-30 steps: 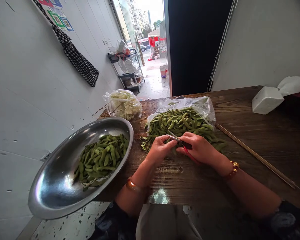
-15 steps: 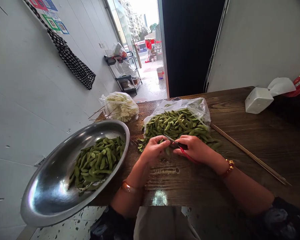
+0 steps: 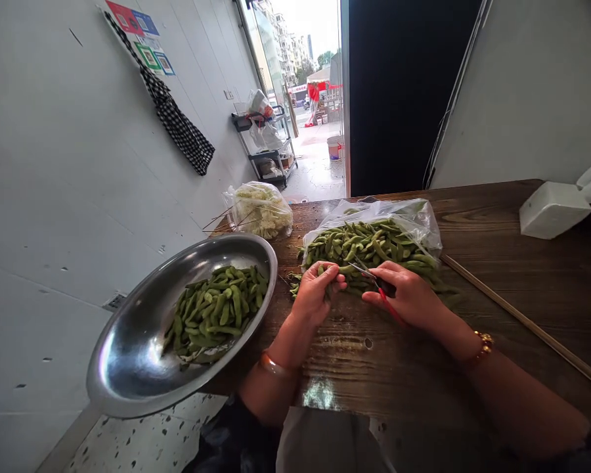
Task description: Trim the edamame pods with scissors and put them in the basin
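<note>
Between the fingers of my left hand (image 3: 318, 292) is a green edamame pod (image 3: 345, 269), its end pointing right. My right hand (image 3: 406, 292) grips scissors (image 3: 385, 295) with red and black handles, the blades a little apart near the pod's tip. Just behind both hands, a heap of edamame pods (image 3: 369, 242) spills from a clear plastic bag (image 3: 423, 220). To the left, a large steel bowl (image 3: 128, 355) holds more edamame pods (image 3: 221, 312).
A bag of cauliflower (image 3: 261, 210) stands behind the bowl on the dark wooden table (image 3: 345, 355). Thin wooden sticks (image 3: 522, 318) lie at the right, and a white tissue pack (image 3: 554, 209) sits at the back right. A wheeled cart (image 3: 268, 148) stands by the doorway.
The view has turned left, so everything sits farther right. My hands have moved slightly apart, and the pod now shows between my left fingers and the scissor blades, which have parted.
</note>
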Demonstrator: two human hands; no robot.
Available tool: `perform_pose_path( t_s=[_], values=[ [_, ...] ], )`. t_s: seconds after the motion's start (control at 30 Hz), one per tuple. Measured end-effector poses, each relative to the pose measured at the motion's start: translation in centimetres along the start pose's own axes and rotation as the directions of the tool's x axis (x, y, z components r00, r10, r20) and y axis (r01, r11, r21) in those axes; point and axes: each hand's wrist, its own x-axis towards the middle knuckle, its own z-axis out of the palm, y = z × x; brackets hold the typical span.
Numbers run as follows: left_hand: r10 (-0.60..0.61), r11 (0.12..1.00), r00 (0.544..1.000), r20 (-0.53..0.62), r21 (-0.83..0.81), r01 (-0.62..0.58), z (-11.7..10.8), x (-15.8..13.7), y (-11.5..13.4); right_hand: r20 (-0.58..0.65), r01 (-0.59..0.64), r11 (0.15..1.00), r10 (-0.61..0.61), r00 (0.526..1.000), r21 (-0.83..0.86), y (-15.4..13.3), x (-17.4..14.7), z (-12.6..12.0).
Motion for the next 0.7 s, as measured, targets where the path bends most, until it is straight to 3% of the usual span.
perform_pose_path(
  t_s=[0.33,0.57,0.7],
  values=[
    [0.001,0.975,0.988,0.154,0.217,-0.035,1.1,-0.9,-1.2,-0.017,0.014,1.0,-0.014,1.0,-0.013,-0.2,0.0,0.1],
    [-0.02,0.986,0.992,0.127,0.167,-0.002,1.1,-0.8,-1.0,-0.064,-0.02,0.986,0.031,0.997,0.167,-0.1,0.4,-0.6],
    [0.003,0.986,0.993,0.118,0.162,-0.022,1.2,-0.8,-0.8,-0.02,-0.038,0.981,0.043,0.999,0.19,-0.3,0.4,-0.8]
  ],
)
